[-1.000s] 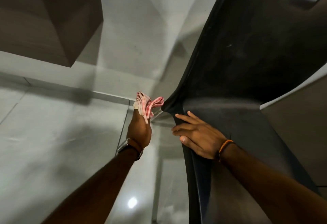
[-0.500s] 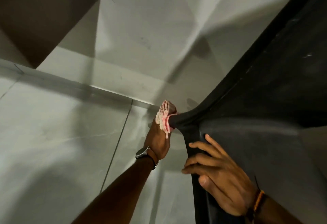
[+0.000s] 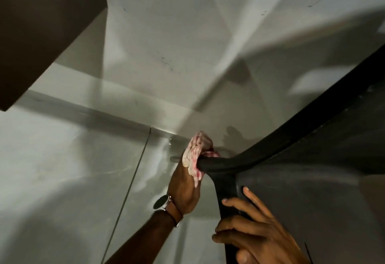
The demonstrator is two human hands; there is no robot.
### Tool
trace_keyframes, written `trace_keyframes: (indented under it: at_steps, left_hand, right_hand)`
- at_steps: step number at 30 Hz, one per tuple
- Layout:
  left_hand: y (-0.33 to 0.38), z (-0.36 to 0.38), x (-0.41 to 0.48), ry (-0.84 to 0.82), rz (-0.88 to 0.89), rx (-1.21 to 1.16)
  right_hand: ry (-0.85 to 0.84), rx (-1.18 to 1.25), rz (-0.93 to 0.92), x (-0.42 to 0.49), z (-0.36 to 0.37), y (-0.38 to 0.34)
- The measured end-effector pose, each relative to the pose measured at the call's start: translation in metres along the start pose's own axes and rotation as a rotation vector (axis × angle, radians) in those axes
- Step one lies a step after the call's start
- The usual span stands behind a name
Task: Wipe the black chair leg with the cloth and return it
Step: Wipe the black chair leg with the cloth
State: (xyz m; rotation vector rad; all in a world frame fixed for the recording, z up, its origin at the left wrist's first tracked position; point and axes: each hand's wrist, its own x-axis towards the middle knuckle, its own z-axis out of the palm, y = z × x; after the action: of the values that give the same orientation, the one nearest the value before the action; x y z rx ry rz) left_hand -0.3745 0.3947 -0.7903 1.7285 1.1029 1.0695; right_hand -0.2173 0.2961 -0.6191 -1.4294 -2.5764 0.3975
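Note:
The black chair fills the right side, tipped so that one black chair leg points left toward the wall. A pink and white cloth is wrapped around the end of that leg. My left hand, with a watch on its wrist, is closed over the cloth and the leg; its fingers are hidden behind the cloth. My right hand grips the chair's edge at the bottom right, fingers curled over the black rim.
A dark brown cabinet corner hangs at the upper left. A pale wall meets the grey tiled floor just behind the cloth. A tile joint runs down the floor left of my left arm.
My left hand brought the cloth from beside the chair onto the leg's end and closed round it. My right hand slid lower along the chair's edge as the view shifted.

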Motion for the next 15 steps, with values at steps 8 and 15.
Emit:
trace_keyframes:
  at_steps: [8,15]
  left_hand:
    - [-0.070,0.007,0.003,-0.165,-0.037,0.301]
    - [-0.111,0.001,0.018,-0.328,-0.266,0.234]
  right_hand:
    - [-0.147,-0.005,0.065,-0.010,0.006,0.007]
    - [-0.147,-0.080,-0.004,-0.006,0.001,0.007]
